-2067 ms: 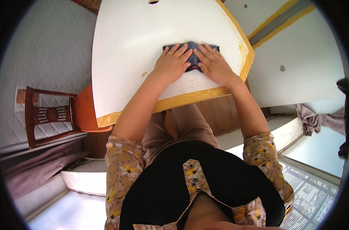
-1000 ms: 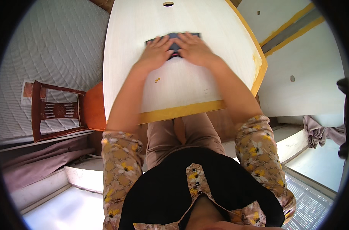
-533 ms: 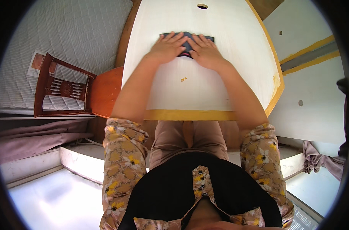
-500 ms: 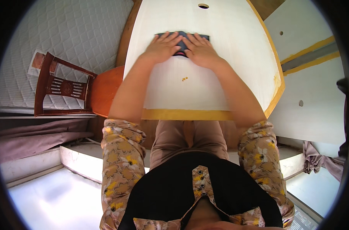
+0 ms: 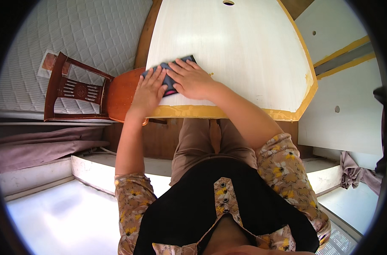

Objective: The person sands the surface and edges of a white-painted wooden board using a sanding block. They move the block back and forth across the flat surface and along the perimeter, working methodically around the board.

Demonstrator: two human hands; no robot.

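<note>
Near the left front corner of the white table (image 5: 236,46) lies a dark grey-blue cloth (image 5: 169,82), with black edges and a small pink patch. My left hand (image 5: 147,92) rests flat on its left part, fingers spread. My right hand (image 5: 192,80) presses flat on its right part, fingers stretched toward the far left. Neither hand grips the cloth, and the fingers hide much of it. Just past my right hand, a few small orange-yellow bits (image 5: 211,74) show on the tabletop.
Yellow-brown edging (image 5: 180,111) runs along the table's front, and a round hole (image 5: 228,3) is at its far end. A reddish wooden chair (image 5: 121,91) stands against the left side, beside a quilted mattress (image 5: 100,34). White panels (image 5: 342,102) lie on the right.
Both hands and the cloth have moved from the middle of the table toward me and to the left. The cloth is now tilted, and the orange bits lie beside my right hand.
</note>
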